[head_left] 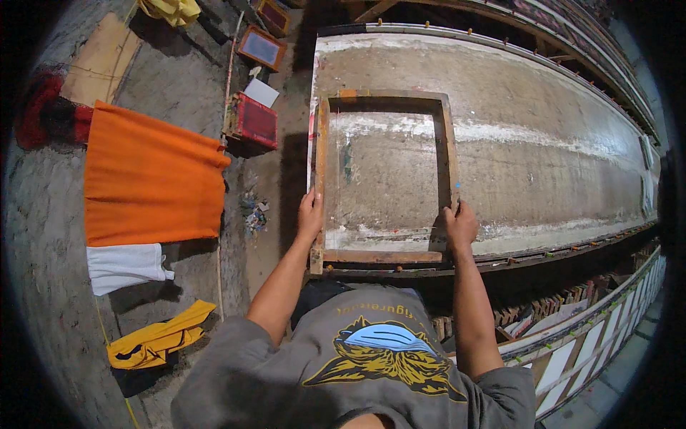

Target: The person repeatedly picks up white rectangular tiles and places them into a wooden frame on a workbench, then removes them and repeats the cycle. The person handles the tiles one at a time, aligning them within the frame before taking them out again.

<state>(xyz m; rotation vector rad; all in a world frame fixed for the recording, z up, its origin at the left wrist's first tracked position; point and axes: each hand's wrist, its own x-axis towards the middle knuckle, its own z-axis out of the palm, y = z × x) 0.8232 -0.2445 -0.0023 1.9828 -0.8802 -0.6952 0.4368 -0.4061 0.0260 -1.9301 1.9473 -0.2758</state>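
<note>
1. Grey T-shirt [371, 314] cloth, with a blue, yellow and black print, lies nearest the camera; past it, our two forearms reach forward to the work.

2. We have the wooden frame [323, 143] straight ahead, over the near left end of a long, pale-smeared table [557, 179]. From above, we cannot tell whether it rests flat or is slightly raised.

3. Its long axis runs away from our body, roughly square to the table's own length, which stretches off to our right.

4. Our left hand [310, 214] grips the left rail and our right hand [461, 225] the right rail, so they stand well apart with the frame's width between them.

5. Neither hand is nearer the frame, since both touch it. Both hold it toward the near end: most of its length lies beyond our grip, and the near rail [382, 256] crosses between us and our hands.

6. Well off to our left we see an orange cloth [153, 175], with a red-panelled frame [256, 120] between it and the table.
</note>
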